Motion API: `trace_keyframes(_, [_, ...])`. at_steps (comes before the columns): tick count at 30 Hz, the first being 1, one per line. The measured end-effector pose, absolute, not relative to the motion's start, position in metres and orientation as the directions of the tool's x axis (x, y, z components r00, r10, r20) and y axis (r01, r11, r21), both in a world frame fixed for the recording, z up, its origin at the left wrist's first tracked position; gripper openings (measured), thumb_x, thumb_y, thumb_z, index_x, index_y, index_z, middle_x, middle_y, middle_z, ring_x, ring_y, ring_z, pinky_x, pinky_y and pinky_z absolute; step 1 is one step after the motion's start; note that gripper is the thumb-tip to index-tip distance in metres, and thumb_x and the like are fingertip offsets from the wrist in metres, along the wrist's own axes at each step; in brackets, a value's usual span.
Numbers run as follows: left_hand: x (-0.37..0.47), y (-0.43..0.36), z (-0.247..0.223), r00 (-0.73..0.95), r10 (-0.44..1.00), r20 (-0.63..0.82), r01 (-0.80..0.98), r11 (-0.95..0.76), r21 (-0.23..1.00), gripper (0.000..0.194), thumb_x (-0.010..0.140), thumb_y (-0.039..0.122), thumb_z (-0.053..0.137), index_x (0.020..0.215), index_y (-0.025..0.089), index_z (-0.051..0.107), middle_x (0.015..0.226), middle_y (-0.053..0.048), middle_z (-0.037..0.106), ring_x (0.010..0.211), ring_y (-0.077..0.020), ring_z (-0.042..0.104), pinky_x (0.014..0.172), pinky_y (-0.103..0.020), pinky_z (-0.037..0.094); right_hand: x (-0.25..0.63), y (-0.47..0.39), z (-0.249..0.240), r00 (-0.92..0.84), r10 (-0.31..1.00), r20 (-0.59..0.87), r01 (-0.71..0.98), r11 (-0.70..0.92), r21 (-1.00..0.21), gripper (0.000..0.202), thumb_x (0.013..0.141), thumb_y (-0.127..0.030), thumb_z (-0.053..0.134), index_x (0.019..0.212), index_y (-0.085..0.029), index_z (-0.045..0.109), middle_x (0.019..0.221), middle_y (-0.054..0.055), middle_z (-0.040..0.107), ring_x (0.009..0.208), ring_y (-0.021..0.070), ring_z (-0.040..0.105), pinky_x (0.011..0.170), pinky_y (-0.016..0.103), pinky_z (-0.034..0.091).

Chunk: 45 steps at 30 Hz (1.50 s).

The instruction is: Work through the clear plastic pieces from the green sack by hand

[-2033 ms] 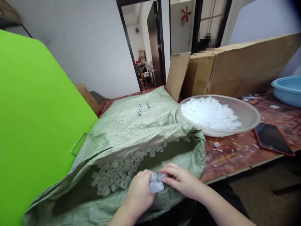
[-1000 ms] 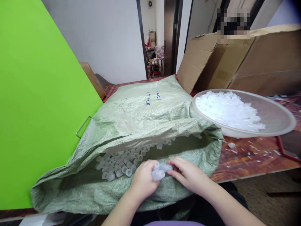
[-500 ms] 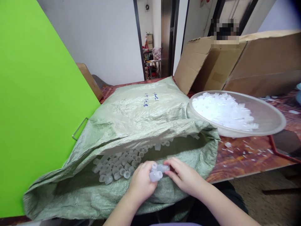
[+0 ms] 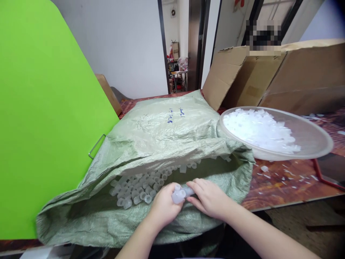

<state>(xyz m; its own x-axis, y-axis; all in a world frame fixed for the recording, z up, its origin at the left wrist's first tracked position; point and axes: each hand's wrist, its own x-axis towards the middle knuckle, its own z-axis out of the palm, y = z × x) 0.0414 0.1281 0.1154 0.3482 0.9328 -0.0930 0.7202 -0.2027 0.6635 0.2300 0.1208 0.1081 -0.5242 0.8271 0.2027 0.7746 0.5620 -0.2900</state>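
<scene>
Just in front of the open mouth of a pale green woven sack (image 4: 161,140), my two hands meet. My left hand (image 4: 165,203) is closed around a few translucent white plastic tube-shaped pieces (image 4: 178,196), their narrow necks facing me. My right hand (image 4: 206,198) pinches one translucent piece (image 4: 188,190) of the same sort between thumb and fingers, end-on to those in the left hand; whether they are joined I cannot tell. Inside the sack lie many small translucent white plastic pieces (image 4: 140,187) with round openings.
A translucent basin (image 4: 312,136) of small white plastic pieces (image 4: 258,129) stands right of the sack on the table (image 4: 285,187), among white scraps. Cardboard boxes (image 4: 304,75) rise behind it. A bright green board (image 4: 54,118) with a metal handle stands at left. Part of a person shows behind the boxes.
My right hand has closed in on the piece, its fingers now reaching further over it, nearer to my left hand. The whole view has shifted slightly.
</scene>
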Motion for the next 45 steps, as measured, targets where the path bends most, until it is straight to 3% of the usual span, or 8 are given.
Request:
trace_keyframes(4, [0.042,0.126,0.119,0.374,0.924,-0.075,0.740,-0.248,0.625,0.010,0.076,0.025,0.051,0.084,0.022,0.054,0.085,0.000,0.060,0.079,-0.0166,0.053,0.070,-0.026,0.040,0.234,0.136,0.115,-0.687,0.712,0.145,0.701,0.702,-0.128,0.037,0.091,-0.040,0.031,0.084,-0.016,0.058,0.078,0.008,0.060,0.073,0.0189,0.055,0.063,0.030,0.039])
trace_keyframes(20, [0.043,0.126,0.115,0.354,0.932,-0.076,0.789,-0.254,0.559,0.008,0.074,0.024,0.049,0.079,0.020,0.054,0.083,-0.001,0.060,0.078,-0.0169,0.053,0.068,-0.025,0.038,0.216,0.139,0.109,-0.441,0.897,0.023,0.825,0.415,-0.382,0.036,0.090,-0.031,0.031,0.073,-0.018,0.059,0.072,0.004,0.066,0.068,0.0164,0.061,0.060,0.026,0.038])
trace_keyframes(24, [0.043,0.126,0.117,0.310,0.944,-0.112,0.764,-0.177,0.621,0.014,0.070,0.024,0.053,0.085,0.022,0.054,0.087,0.001,0.061,0.081,-0.0164,0.054,0.067,-0.024,0.039,0.235,0.150,0.117,-0.330,0.944,0.022,0.829,0.300,-0.471,0.030,0.089,-0.041,0.035,0.087,-0.020,0.057,0.083,0.002,0.065,0.075,0.0134,0.061,0.062,0.021,0.042])
trace_keyframes(29, [0.043,0.126,0.120,0.318,0.943,-0.093,0.753,-0.192,0.629,0.014,0.071,0.023,0.052,0.085,0.024,0.054,0.086,0.003,0.060,0.082,-0.0154,0.054,0.069,-0.023,0.040,0.245,0.178,0.111,-0.053,0.998,0.021,0.898,0.057,-0.437,0.035,0.085,-0.036,0.044,0.107,-0.010,0.051,0.098,0.017,0.062,0.083,0.0263,0.061,0.068,0.033,0.044])
trace_keyframes(33, [0.042,0.124,0.118,0.310,0.948,-0.072,0.754,-0.199,0.626,0.015,0.072,0.024,0.051,0.087,0.024,0.054,0.087,0.003,0.060,0.082,-0.0151,0.054,0.071,-0.024,0.040,0.235,0.185,0.103,-0.081,0.996,0.049,0.897,0.094,-0.431,0.030,0.083,-0.030,0.048,0.106,-0.014,0.055,0.110,0.016,0.058,0.096,0.0276,0.058,0.075,0.033,0.043])
trace_keyframes(36, [0.041,0.123,0.116,0.312,0.949,-0.042,0.768,-0.226,0.599,0.017,0.074,0.024,0.050,0.090,0.025,0.053,0.089,0.003,0.060,0.084,-0.0158,0.054,0.073,-0.025,0.040,0.237,0.176,0.112,-0.103,0.994,0.038,0.884,0.109,-0.455,0.031,0.086,-0.033,0.044,0.106,-0.013,0.056,0.097,0.013,0.063,0.085,0.0235,0.061,0.071,0.031,0.045])
trace_keyframes(40, [0.042,0.121,0.115,0.325,0.945,-0.036,0.782,-0.247,0.572,0.018,0.074,0.024,0.049,0.091,0.025,0.054,0.090,0.002,0.061,0.085,-0.0177,0.054,0.076,-0.028,0.040,0.248,0.145,0.139,-0.381,0.923,0.044,0.777,0.346,-0.526,0.033,0.087,-0.036,0.045,0.116,-0.023,0.052,0.096,0.005,0.061,0.084,0.0153,0.059,0.074,0.024,0.046])
trace_keyframes(45, [0.045,0.121,0.117,0.338,0.940,-0.050,0.790,-0.254,0.559,0.016,0.072,0.023,0.049,0.087,0.023,0.053,0.090,0.000,0.060,0.085,-0.0192,0.054,0.075,-0.029,0.040,0.237,0.116,0.164,-0.619,0.786,0.001,0.737,0.581,-0.345,0.039,0.086,-0.037,0.047,0.122,-0.022,0.047,0.092,0.007,0.061,0.082,0.0220,0.060,0.071,0.034,0.048])
